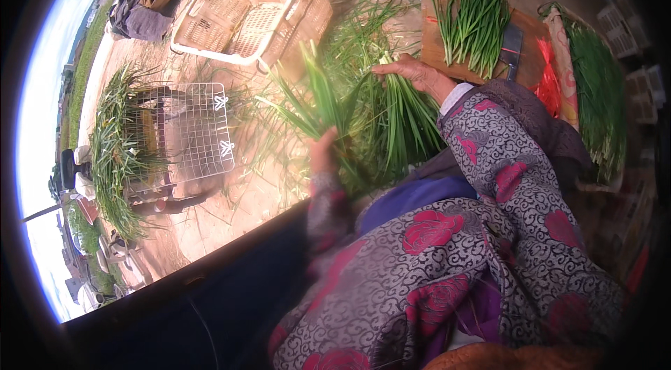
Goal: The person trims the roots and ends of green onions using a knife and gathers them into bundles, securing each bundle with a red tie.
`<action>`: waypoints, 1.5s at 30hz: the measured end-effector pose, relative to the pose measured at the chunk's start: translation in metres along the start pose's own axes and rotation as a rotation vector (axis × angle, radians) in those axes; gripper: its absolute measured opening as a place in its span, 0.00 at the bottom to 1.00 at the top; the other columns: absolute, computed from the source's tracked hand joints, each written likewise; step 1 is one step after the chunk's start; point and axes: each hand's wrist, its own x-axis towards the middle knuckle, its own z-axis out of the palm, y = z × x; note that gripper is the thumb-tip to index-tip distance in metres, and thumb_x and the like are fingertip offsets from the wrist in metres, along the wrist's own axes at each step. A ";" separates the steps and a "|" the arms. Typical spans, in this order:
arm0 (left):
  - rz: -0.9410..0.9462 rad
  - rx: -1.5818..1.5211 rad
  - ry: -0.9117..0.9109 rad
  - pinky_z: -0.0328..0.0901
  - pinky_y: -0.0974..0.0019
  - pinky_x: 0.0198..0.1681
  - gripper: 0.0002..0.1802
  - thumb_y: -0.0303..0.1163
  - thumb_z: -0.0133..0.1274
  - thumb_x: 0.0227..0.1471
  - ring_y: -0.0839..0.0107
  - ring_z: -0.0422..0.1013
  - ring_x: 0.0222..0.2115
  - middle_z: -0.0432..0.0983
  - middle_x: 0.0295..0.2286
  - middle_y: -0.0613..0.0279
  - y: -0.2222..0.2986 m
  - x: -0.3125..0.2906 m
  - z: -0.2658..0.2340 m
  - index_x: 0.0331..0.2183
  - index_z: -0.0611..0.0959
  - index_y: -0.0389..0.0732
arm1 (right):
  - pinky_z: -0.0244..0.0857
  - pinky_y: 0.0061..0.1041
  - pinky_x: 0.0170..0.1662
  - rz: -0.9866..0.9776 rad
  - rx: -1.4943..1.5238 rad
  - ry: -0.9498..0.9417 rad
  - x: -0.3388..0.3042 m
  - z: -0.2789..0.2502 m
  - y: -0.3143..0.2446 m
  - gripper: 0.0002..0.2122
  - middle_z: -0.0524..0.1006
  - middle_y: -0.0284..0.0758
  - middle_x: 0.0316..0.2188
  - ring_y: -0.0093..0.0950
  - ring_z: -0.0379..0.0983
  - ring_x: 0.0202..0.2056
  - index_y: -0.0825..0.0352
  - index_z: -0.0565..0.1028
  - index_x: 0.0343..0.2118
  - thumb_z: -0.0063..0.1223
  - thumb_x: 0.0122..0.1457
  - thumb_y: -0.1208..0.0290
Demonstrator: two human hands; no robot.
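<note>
Head view: the left hand grips a bunch of chives at centre, its long axis running from 5 to 11 o'clock, leaf tips fanning toward 11. The right hand lies spread on a second bundle, whose leaves point toward 6. At 12 o'clock a white basket sits tipped, holding nothing visible. At 9 o'clock a wire basket is ringed by greens. Trimmed chives and a cleaver lie on a board at 1 o'clock.
</note>
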 end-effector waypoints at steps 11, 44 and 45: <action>-0.010 0.075 0.042 0.66 0.68 0.20 0.17 0.27 0.59 0.49 0.69 0.70 0.19 0.76 0.27 0.60 -0.009 -0.005 0.016 0.41 0.76 0.35 | 0.60 0.34 0.57 0.128 0.021 0.144 0.009 0.017 0.015 0.28 0.77 0.45 0.45 0.34 0.69 0.53 0.71 0.76 0.45 0.72 0.45 0.55; -0.021 0.184 0.006 0.70 0.68 0.38 0.19 0.22 0.59 0.46 0.71 0.76 0.32 0.80 0.34 0.61 0.011 0.001 0.028 0.44 0.79 0.33 | 0.65 0.26 0.46 -0.500 0.128 0.195 -0.038 -0.011 -0.050 0.32 0.78 0.36 0.38 0.23 0.74 0.35 0.67 0.66 0.58 0.65 0.50 0.67; -0.035 0.165 0.002 0.70 0.68 0.40 0.21 0.22 0.59 0.45 0.70 0.76 0.34 0.80 0.35 0.60 0.011 0.000 0.031 0.45 0.79 0.32 | 0.66 0.26 0.46 -0.541 0.077 0.247 -0.038 -0.007 -0.050 0.32 0.77 0.32 0.35 0.23 0.73 0.34 0.67 0.68 0.57 0.68 0.49 0.65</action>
